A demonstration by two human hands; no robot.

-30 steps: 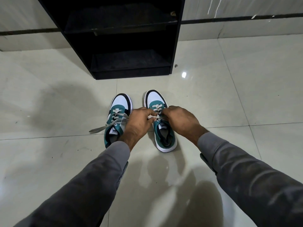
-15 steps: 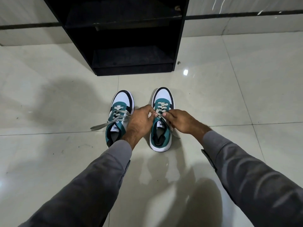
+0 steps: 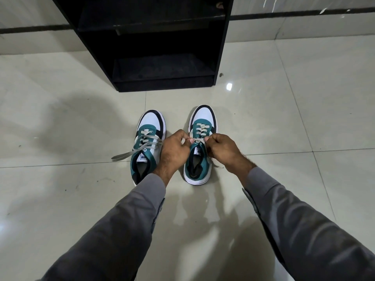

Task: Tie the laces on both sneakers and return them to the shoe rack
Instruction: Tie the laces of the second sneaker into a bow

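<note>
Two teal, white and black sneakers stand side by side on the tiled floor, toes pointing at the black shoe rack (image 3: 221, 57). Over the right sneaker (image 3: 204, 118), my left hand (image 3: 175, 151) and my right hand (image 3: 223, 151) each pinch a grey lace (image 3: 197, 140) at the top eyelets, fingers curled. One lace end (image 3: 218, 164) trails on the floor under my right wrist. The left sneaker (image 3: 151, 122) has loose laces, with one end (image 3: 121, 156) lying out on the floor to the left.
The rack's low shelf (image 3: 162, 67) and the shelf above it hold no shoes. Glossy beige floor tiles (image 3: 284, 122) spread on all sides, and a tiled wall with a dark stripe (image 3: 304, 13) runs behind the rack.
The right sneaker has turned straighter, toe toward the rack. My hands have drawn slightly apart with the lace stretched between them. The view has shifted a little.
</note>
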